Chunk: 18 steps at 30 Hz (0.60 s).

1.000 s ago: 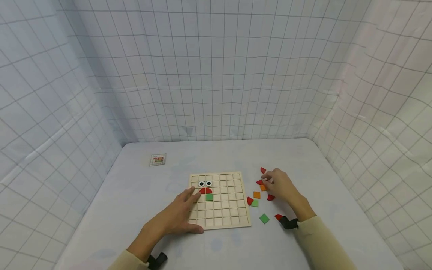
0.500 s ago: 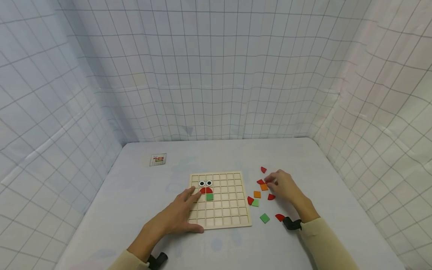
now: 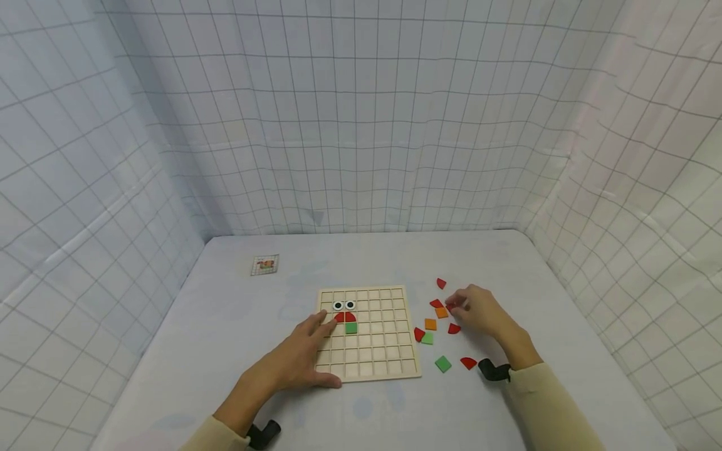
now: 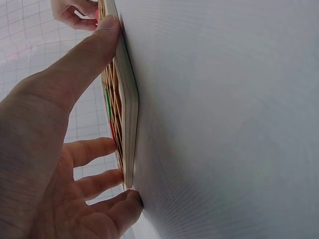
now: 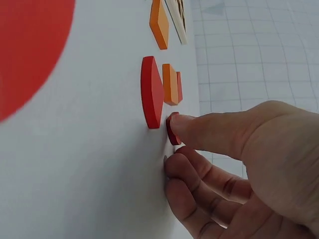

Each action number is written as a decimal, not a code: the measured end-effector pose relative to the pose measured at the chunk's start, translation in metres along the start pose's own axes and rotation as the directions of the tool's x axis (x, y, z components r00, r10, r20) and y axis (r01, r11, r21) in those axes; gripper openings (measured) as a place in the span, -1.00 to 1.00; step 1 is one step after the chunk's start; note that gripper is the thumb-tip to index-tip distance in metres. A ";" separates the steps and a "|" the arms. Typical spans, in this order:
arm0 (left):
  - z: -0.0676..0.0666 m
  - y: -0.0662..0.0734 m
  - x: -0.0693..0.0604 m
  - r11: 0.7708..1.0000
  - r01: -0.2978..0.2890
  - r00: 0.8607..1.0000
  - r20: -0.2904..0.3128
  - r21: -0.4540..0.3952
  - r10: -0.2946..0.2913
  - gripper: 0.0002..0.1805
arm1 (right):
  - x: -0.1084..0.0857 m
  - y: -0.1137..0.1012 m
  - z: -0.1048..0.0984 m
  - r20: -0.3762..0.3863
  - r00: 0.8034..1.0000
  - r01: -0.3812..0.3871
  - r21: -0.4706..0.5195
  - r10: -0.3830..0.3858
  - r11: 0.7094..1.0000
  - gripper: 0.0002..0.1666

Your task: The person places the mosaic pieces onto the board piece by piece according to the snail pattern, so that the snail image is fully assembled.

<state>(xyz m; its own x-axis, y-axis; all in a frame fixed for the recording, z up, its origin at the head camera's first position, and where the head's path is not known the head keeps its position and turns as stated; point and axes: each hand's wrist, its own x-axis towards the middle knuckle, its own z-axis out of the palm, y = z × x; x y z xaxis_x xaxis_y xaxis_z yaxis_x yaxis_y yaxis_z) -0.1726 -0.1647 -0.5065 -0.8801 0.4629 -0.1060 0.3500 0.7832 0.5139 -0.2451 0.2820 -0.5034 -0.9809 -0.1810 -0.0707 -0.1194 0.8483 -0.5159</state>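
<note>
My left hand rests at the near left corner of a pale wooden grid board. Its thumb lies along the near edge and its fingertips reach over the left edge. On the board sit two eye tiles, two red quarter-circle tiles side by side under them, and a green square tile. To the right of the board, my right hand pinches a red quarter-circle tile low at the tabletop, thumb on its near side. The fingers partly hide that tile.
Loose tiles lie between board and right hand: orange squares, a light green square, a green square and several red quarter-circles. A small picture card lies at the back left. Grid-patterned curtains surround the table.
My right hand has drawn slightly right and toward me, and a red tile now shows at its fingertips beside the orange square. The left hand and board have stayed in place.
</note>
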 end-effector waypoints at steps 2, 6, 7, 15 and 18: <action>0.000 0.001 0.000 1.000 0.000 1.000 0.000 -0.002 0.000 0.46 | -0.002 0.002 -0.002 0.001 1.000 0.009 0.001 -0.009 1.000 -0.80; -0.001 0.001 0.000 1.000 0.000 1.000 0.002 -0.002 0.000 0.45 | -0.005 0.006 -0.005 -0.023 1.000 0.004 0.023 -0.004 1.000 -0.85; -0.001 0.001 0.000 1.000 0.000 1.000 0.002 -0.002 0.000 0.45 | -0.006 0.006 -0.005 -0.030 1.000 0.004 0.031 -0.003 1.000 -0.84; -0.001 0.000 0.001 1.000 0.004 1.000 0.004 -0.003 -0.004 0.46 | -0.007 0.011 -0.002 -0.076 0.997 0.034 0.053 -0.030 0.998 -0.87; -0.001 -0.001 0.001 1.000 0.005 1.000 0.008 -0.003 -0.005 0.46 | -0.007 0.012 -0.002 -0.078 0.996 0.041 0.057 -0.036 0.998 -0.89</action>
<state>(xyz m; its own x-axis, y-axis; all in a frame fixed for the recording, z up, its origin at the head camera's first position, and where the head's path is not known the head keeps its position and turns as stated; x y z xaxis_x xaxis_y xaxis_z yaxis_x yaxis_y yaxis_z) -0.1743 -0.1648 -0.5062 -0.8793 0.4623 -0.1149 0.3449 0.7842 0.5158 -0.2401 0.2945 -0.5072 -0.9850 -0.1721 0.0150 -0.1502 0.8102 -0.5666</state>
